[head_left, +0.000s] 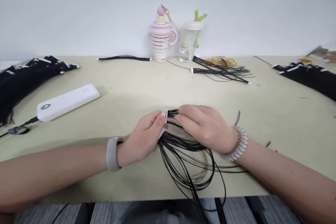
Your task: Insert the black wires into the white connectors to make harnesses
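head view: left hand (143,138) pinches white connector (162,133), right hand (207,126) grips looping black wires (185,142).

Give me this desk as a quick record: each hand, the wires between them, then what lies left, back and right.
Left hand: holds white strip
Right hand: at the wires, just right of the strip; grip partly hidden
Wires: black, looped, some hanging over the table's front edge
Left: white device, black bundle
Back: mug, clear cup
Right: another black bundle
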Available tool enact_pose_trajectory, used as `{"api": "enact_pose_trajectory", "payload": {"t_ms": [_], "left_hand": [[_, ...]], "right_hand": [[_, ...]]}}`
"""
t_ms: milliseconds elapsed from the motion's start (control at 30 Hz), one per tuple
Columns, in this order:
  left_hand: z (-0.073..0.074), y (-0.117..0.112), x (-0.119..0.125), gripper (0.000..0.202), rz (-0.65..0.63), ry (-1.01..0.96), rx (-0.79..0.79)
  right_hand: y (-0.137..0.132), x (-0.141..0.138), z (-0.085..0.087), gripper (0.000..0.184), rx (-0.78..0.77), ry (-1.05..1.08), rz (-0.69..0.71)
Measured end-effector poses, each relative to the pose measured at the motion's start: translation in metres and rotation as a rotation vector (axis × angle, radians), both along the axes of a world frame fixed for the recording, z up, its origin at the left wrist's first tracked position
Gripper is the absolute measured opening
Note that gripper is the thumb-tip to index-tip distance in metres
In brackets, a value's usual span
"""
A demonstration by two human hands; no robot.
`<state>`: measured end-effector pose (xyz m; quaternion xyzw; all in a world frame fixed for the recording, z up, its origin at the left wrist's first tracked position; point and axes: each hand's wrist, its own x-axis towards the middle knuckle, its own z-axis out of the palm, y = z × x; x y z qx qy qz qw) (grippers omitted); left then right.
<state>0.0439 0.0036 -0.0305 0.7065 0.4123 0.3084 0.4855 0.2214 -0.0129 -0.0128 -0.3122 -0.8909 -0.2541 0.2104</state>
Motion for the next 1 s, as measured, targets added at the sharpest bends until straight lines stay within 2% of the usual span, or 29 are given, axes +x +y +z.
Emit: {"api": "enact_pose_trajectory", "payload": {"t_ms": [133,233,333,400,533,633,733,833,1000], "left_hand": [[0.0,0.002,-0.002,0.037,-0.005,0.054,0.051],[-0.002,0.005,-0.003,0.039,0.06,-0.007,0.005],[-0.008,0.009,-0.004,0.037,0.159,-0.133,-0.113],[-0.012,0.012,-0.004,0.036,0.203,-0.213,-0.206],[-0.014,0.014,-0.004,0.033,0.216,-0.324,-0.295],[-0.014,0.014,-0.003,0.032,0.195,-0.379,-0.323],[-0.014,0.015,-0.003,0.031,0.215,-0.395,-0.34],[-0.014,0.015,-0.002,0.03,0.235,-0.413,-0.352],[-0.011,0.015,0.002,0.031,0.28,-0.419,-0.386]], "right_hand": [[0.002,0.005,0.004,0.026,-0.081,0.064,-0.046],[0.003,0.018,0.011,0.038,-0.193,0.205,-0.149],[0.003,0.033,0.02,0.042,-0.381,0.257,-0.274],[0.003,0.041,0.025,0.043,-0.52,0.267,-0.308],[0.002,0.044,0.029,0.052,-0.858,0.195,-0.357],[-0.001,0.04,0.031,0.048,-1.082,0.164,-0.311],[-0.004,0.037,0.033,0.035,-1.167,0.28,-0.237],[-0.008,0.039,0.035,0.028,-1.292,0.396,-0.245],[-0.016,0.047,0.043,0.028,-1.685,0.293,-0.187]]}}
